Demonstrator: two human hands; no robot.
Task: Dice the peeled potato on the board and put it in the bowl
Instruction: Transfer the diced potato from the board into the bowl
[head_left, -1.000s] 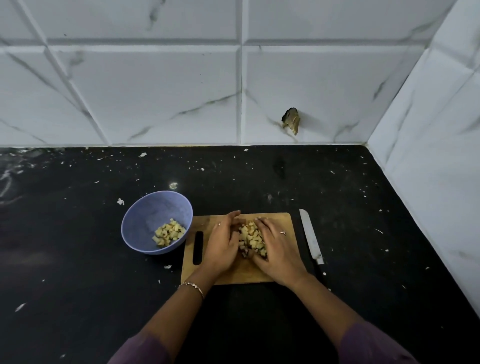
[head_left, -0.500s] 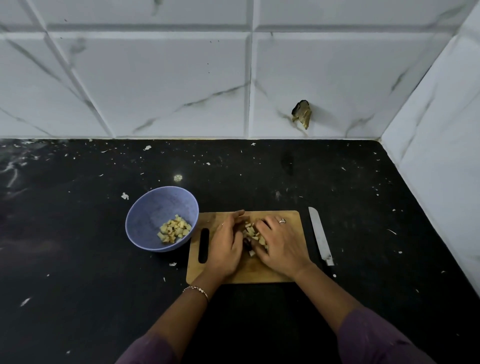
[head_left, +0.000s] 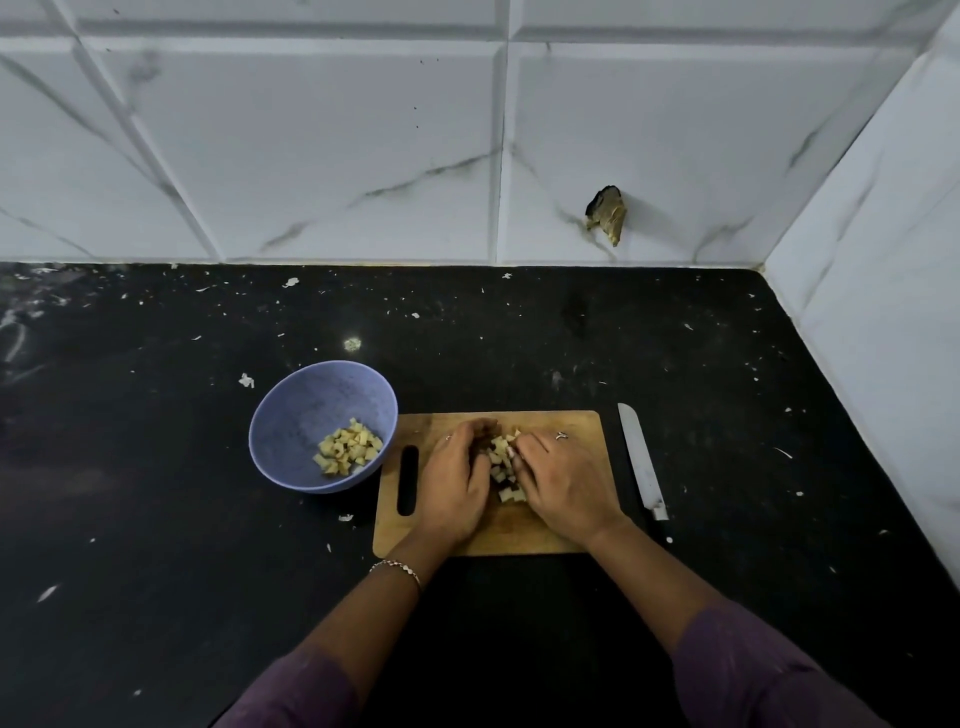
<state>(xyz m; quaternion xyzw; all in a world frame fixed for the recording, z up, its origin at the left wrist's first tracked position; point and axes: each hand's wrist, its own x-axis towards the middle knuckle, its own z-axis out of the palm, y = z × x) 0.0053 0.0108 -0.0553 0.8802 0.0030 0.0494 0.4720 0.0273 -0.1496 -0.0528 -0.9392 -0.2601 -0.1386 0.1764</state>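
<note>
Wooden board (head_left: 582, 431) partly covered; left hand (head_left: 454, 483), right hand (head_left: 563, 483) cup potato dice (head_left: 501, 457), hiding most.

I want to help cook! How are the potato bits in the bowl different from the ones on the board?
The bowl bits lie loose in the purple bowl; the board bits sit on the wooden board. Nobody touches the bowl bits; the left hand and right hand cup the board bits between them. The bowl bits show fully; the hands partly hide the board bits. Both are small pale-yellow cubes.
</note>
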